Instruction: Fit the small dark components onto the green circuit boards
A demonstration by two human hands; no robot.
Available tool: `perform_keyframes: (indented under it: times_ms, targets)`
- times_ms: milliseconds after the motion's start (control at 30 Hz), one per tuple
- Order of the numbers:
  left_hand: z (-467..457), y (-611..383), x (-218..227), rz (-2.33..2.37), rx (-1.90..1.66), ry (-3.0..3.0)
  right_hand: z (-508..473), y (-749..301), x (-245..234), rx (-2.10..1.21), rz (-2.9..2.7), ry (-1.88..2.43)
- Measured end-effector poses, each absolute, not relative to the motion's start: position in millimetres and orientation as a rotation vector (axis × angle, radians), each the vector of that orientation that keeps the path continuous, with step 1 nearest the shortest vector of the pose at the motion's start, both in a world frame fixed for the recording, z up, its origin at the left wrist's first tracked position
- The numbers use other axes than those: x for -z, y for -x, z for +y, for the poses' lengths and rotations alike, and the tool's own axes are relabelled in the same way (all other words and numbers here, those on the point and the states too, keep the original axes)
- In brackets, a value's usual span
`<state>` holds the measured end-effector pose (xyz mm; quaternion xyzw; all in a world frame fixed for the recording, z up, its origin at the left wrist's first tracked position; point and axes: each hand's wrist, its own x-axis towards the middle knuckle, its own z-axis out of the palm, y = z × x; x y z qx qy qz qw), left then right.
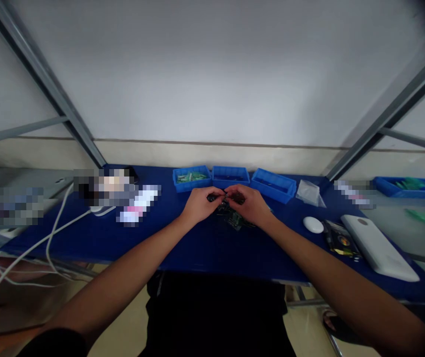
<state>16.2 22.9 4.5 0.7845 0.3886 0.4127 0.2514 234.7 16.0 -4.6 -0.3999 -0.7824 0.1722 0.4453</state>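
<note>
My left hand [201, 204] and my right hand [250, 204] meet fingertip to fingertip over the middle of the blue table. Both are closed in a pinch around something small and dark, too small to name. Under my right hand lies a loose pile of small dark and greenish parts [234, 219], partly covered by the fingers. Just beyond the hands stand three blue bins: the left bin [192, 186] holds green and pale thin pieces, the middle bin [230, 181] shows a few small dark bits, and the right bin [273, 192] is tilted away at an angle.
On the right lie a clear plastic bag [309, 193], a white oval case [313, 225], a black packet [341, 239] and a white flat device [379, 247]. White cables [50, 237] cross the left side. Grey frame posts [398, 106] rise at both sides.
</note>
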Motion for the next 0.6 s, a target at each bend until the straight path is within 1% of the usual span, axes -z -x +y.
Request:
perform_keyframes:
  times_ms: [200,333,600]
  targets:
    - [19.2,-16.9,-8.3,1.039,-1.093,-2.093,12.1,-235.6,-5.0,-0.277,-1.956,0.946]
    - [14.8,-17.8,-10.8,1.027,-1.024,-2.091,11.6,-236.1,-7.2,-0.281,-1.921,0.932]
    - [21.2,-15.3,-6.2,1.034,-1.037,-2.141,13.9,-236.7,0.0,-0.320,-2.066,0.824]
